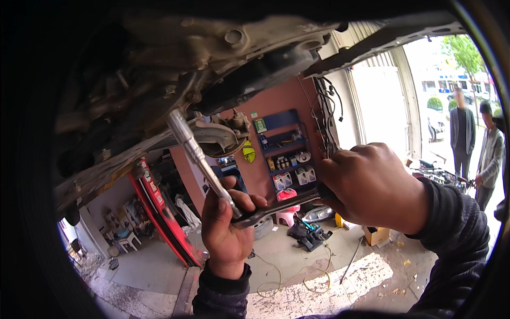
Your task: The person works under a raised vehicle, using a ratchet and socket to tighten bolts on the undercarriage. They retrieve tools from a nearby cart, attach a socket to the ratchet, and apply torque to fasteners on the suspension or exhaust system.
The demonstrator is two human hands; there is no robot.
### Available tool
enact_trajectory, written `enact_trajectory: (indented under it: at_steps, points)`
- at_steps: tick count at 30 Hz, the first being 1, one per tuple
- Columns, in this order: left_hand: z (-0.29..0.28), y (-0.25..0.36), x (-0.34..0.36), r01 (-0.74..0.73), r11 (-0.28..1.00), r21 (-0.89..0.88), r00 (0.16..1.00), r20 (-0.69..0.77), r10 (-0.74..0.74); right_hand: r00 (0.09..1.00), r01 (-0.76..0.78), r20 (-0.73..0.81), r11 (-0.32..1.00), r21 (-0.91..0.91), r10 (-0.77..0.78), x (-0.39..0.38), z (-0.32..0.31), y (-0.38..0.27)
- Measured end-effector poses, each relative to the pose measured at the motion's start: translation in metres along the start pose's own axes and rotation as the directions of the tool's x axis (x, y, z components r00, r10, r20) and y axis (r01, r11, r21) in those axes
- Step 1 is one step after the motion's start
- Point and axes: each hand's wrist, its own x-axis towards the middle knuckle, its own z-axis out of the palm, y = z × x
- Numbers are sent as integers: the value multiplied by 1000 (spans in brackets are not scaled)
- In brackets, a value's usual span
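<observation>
Above me is the oily metal underside of a raised vehicle (249, 50). A shiny socket extension bar (197, 157) slants up to it, its socket end meeting the metal beside a curved bracket; the fastener itself is hidden. My left hand (226, 242) closes its fingers round the bar's lower end, next to the head of a ratchet wrench (281, 205). The ratchet's handle runs off to the right into my right hand (374, 186), which is wrapped round it in a fist. Both my forearms wear dark sleeves.
A red lift post (162, 210) leans at left. Black cables (325, 111) hang behind my right hand. Blue shelves (287, 143) with bottles stand against the far wall. Below lie a hose (273, 290) and a rod (351, 260). Two people (463, 133) stand at the right.
</observation>
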Motion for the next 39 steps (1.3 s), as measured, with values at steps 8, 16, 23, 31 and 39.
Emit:
enact_trajectory:
  at_steps: [8, 16, 23, 31, 39]
  points:
    - [-24, 33, -47, -22, 998, 52, 995, -99, 27, 996, 33, 76, 993, 114, -42, 3, 26, -50]
    - [-58, 104, -48, -69, 980, 185, 985, -145, 97, 983, 162, -112, 979, 124, -149, 47, 30, -107]
    - [-67, 129, -46, -33, 978, 204, 996, -74, 49, 997, 71, -50, 989, 128, -65, 45, 27, -135]
    - [-61, 143, -47, 22, 984, 177, 995, -100, -4, 997, 38, -79, 988, 150, -26, 33, 18, -146]
    - [-53, 138, -36, -58, 953, 296, 958, -252, 137, 862, -139, -500, 986, -88, 77, 88, 129, -143]
